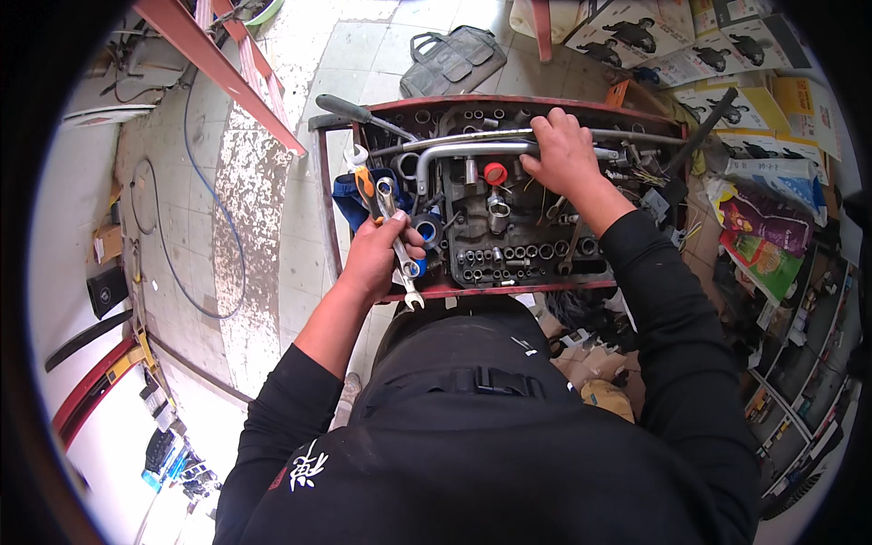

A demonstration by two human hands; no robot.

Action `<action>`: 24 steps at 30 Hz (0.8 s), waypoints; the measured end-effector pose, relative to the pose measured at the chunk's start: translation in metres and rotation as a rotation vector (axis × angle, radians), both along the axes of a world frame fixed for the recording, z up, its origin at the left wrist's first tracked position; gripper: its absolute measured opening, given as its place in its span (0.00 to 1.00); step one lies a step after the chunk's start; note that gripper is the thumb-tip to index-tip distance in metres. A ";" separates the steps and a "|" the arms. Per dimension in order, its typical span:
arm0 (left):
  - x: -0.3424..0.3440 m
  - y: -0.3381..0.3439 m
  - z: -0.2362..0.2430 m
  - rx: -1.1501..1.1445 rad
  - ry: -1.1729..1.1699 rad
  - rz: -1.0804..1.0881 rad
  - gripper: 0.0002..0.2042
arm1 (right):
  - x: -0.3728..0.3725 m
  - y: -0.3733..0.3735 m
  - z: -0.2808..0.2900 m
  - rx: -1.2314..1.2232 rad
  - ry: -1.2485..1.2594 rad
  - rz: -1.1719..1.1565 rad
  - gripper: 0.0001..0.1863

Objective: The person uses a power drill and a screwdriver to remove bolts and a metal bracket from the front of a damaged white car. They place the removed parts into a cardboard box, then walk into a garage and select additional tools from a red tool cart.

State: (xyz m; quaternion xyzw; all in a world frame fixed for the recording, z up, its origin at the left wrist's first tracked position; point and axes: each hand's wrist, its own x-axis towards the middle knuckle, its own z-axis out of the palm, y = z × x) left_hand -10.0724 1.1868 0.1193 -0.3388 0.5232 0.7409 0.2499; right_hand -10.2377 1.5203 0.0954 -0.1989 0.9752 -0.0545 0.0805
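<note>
My left hand point(374, 257) is closed around several combination wrenches point(406, 267) and an orange-and-black handle point(365, 185), held over the left front of a red-rimmed tool drawer point(454, 291). Their ends stick out above and below my fist. Farther back, my right hand point(565, 154) grips a long metal bar point(472, 138) lying across the drawer; its fingers curl over the far side. Just nearer lies an L-shaped bar point(454, 151), close to my right thumb. Below them sits a dark socket tray point(470, 221) with sockets in rows and a red round piece point(494, 173).
A dark-handled tool point(345, 110) juts over the drawer's back left corner. Behind it, a dark bag point(454, 62) lies on the tiled floor. Printed boxes point(736, 54) and colourful packets point(767, 236) crowd the right. A hose point(202, 168) curves over the floor at left, near pink metal legs point(236, 82).
</note>
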 end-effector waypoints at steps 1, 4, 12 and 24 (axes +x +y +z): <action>0.000 0.000 0.000 0.006 -0.003 0.002 0.12 | 0.001 0.000 0.001 0.001 0.014 0.018 0.27; 0.001 0.001 0.000 0.009 0.002 0.002 0.12 | 0.004 -0.002 -0.003 -0.014 0.092 0.053 0.27; 0.004 -0.001 -0.003 -0.001 0.007 0.005 0.12 | 0.004 -0.007 -0.010 0.003 0.117 0.028 0.28; 0.011 -0.007 -0.005 0.011 0.011 0.020 0.11 | -0.008 -0.029 -0.020 -0.134 0.064 -0.074 0.21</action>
